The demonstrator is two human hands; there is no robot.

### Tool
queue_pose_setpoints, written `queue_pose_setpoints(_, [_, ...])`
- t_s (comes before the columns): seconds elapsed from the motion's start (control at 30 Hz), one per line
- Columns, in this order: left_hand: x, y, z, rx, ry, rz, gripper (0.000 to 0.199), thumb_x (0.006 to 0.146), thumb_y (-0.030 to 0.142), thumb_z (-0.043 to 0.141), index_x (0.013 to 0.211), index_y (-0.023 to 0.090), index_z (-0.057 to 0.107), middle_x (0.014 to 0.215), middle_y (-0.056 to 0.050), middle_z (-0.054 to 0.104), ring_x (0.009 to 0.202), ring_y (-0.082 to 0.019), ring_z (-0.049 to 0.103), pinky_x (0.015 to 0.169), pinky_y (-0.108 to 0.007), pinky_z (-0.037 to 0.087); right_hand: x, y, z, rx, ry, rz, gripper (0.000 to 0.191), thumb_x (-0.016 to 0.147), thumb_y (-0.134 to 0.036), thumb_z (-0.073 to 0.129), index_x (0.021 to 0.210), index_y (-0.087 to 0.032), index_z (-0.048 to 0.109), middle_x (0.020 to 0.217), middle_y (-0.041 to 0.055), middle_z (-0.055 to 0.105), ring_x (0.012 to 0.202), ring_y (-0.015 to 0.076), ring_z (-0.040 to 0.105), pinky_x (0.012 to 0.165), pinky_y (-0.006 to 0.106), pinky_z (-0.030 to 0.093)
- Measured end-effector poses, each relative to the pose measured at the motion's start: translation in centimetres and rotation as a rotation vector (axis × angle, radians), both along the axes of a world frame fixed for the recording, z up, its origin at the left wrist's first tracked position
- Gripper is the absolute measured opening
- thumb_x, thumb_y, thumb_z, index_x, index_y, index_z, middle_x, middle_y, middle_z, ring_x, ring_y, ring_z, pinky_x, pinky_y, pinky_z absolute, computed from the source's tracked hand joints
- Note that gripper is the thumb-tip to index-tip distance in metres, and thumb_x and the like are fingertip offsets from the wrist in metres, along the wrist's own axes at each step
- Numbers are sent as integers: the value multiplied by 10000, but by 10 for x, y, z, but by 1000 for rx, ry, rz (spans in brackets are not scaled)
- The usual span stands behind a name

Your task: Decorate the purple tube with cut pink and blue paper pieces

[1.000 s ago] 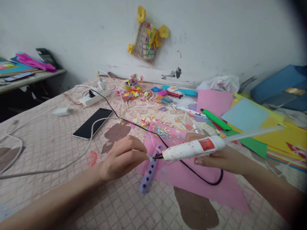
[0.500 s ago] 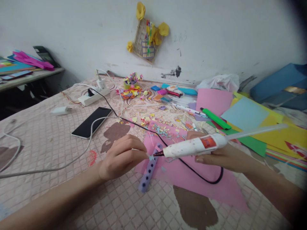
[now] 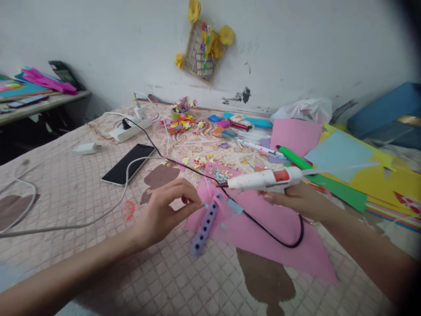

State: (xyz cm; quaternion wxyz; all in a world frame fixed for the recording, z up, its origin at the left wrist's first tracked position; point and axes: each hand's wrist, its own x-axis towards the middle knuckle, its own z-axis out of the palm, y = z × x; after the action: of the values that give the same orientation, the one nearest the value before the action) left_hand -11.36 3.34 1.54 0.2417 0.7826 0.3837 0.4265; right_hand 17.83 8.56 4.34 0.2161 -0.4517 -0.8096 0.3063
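My left hand [image 3: 173, 204] pinches a tiny light-blue paper piece [image 3: 205, 206] between thumb and forefinger, just left of a purple strip. The purple strip [image 3: 206, 226] has a row of dark round spots and lies slantwise on a pink paper sheet [image 3: 269, 237]. My right hand [image 3: 294, 199] is closed around the handle of a white hot glue gun [image 3: 263, 179]. The gun's dark nozzle points left, above the strip's far end and apart from my left fingers. A clear glue stick [image 3: 342, 169] sticks out of its back.
A black cord [image 3: 263, 226] loops across the pink sheet. Paper scraps [image 3: 219, 171] are scattered beyond it. On the left lie a phone [image 3: 128, 164], a white charger [image 3: 87, 148] and a power strip [image 3: 130, 129]. Coloured paper [image 3: 345, 145] and a green pen [image 3: 294, 159] are at the right.
The glue gun has lifted and drawn back from my left fingertips. My left hand has turned a little and moved slightly up, still pinching the paper piece. A light-blue strip now shows on the pink sheet.
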Motion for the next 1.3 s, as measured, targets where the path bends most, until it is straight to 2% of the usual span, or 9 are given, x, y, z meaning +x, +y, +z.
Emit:
queue_pose_setpoints(0.1, [-4,-4,-2,-492,-36,29,124,756,271,607,736,150,591,657,-4,586,589,-92,522,521,-204,430,1,4,-8,-59,87,-28,241,745,-444,556,758,-204,582,666,26,573,619,183,528,506,275,424])
queue_pose_setpoints(0.2, [-10,-6,-2,-838,-68,13,167,708,300,639,704,142,585,552,31,535,472,-58,459,418,-164,357,4,4,-14,-46,99,-61,248,741,-454,555,737,-207,575,642,21,548,596,173,501,487,269,397])
queue_pose_setpoints(0.3, [-14,-6,0,-1031,-51,0,161,676,292,652,685,143,591,490,47,511,422,-48,437,384,-151,328,7,3,-19,-27,81,-46,248,757,-455,535,733,-209,563,648,21,542,601,172,495,503,276,401])
queue_pose_setpoints(0.43, [-12,-5,3,-1204,59,-65,160,684,305,633,701,148,613,567,12,609,374,-38,431,333,-141,258,13,2,-23,5,33,-15,244,781,-446,500,710,-216,543,629,20,542,591,175,494,508,282,397])
queue_pose_setpoints(0.73, [-4,0,1,-1272,102,-179,124,700,268,608,721,148,629,560,18,618,346,-21,365,330,-141,200,21,2,-25,28,-20,-16,289,789,-471,472,676,-212,534,611,20,539,577,174,492,500,278,395])
queue_pose_setpoints(1.07, [-3,4,-11,-1277,106,-204,151,697,295,613,706,144,618,579,18,630,350,-18,370,341,-152,229,21,3,-26,23,46,2,274,785,-462,512,709,-201,548,610,-4,539,578,150,502,504,249,393])
queue_pose_setpoints(1.3, [-1,1,-12,-1226,138,-174,156,703,305,606,702,149,592,560,24,619,361,-34,428,352,-153,266,21,3,-25,-9,66,10,288,792,-465,509,713,-189,537,628,8,530,582,142,481,505,250,388])
